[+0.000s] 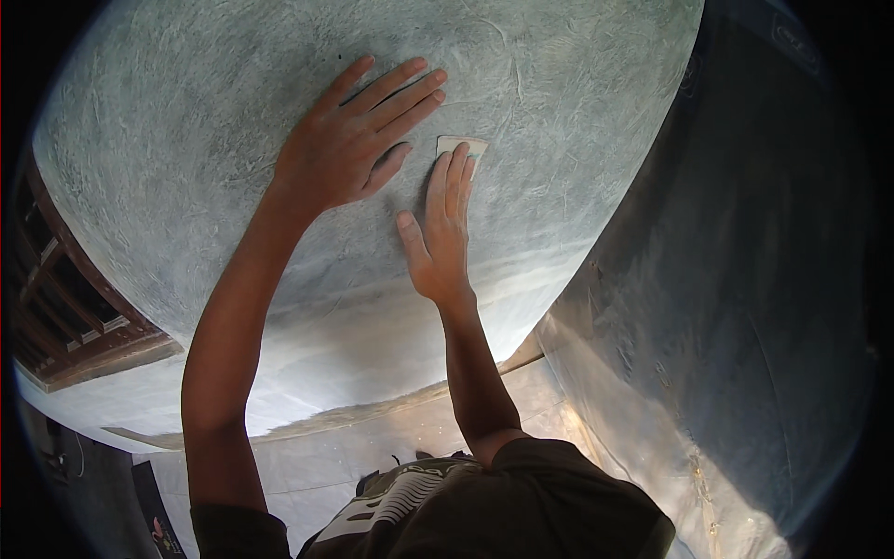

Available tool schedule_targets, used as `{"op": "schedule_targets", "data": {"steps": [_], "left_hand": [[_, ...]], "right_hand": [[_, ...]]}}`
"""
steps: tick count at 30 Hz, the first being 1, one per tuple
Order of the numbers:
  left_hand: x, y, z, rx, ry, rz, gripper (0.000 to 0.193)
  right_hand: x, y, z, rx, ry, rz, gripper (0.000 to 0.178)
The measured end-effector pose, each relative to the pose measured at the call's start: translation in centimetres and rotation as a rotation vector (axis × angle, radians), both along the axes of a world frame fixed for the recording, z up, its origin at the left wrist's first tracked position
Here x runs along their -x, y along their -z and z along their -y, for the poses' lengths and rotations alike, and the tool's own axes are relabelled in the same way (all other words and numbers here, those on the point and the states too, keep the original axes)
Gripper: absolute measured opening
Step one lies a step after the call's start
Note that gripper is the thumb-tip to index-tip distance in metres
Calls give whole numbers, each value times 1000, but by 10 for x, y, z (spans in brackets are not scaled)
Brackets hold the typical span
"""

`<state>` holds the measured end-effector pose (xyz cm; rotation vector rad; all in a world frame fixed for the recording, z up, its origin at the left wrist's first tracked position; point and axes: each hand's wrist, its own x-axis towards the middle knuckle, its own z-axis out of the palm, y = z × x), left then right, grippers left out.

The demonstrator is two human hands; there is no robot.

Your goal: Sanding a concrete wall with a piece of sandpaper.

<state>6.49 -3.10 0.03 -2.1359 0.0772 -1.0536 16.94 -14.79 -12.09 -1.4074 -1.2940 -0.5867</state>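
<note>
My left hand [348, 140] rests against the grey-green plastered wall [214, 121], its fingers stretched out and slightly apart, with nothing in it. Lower and to the right, my right hand [445, 219] presses a small pale piece of sandpaper [451, 144] to the same wall. Its long fingers lie over the sheet, hiding most of it, while the thumb stands off to the left. The sheet's top edge sticks out past the fingertips. The wall is rough and streaked higher up, and smoother and paler lower down.
A barred window in a brown wooden frame [112, 347] is set at the left. Dark sheeting [726, 270] hangs along the right side. Pale sheeting [312, 470] covers the floor at the wall's foot, and a dark printed panel [156, 512] lies at the lower left.
</note>
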Motion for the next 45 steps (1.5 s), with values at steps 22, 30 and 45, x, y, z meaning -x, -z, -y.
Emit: {"op": "schedule_targets", "data": {"steps": [22, 30, 45], "left_hand": [[3, 3, -4, 14, 16, 18, 65], [3, 3, 0, 30, 22, 14, 63], [2, 2, 8, 19, -20, 8, 66]], "right_hand": [[-10, 6, 10, 44, 26, 16, 84], [-20, -20, 15, -18, 42, 86, 83], [-35, -50, 24, -36, 84, 139, 86]]}}
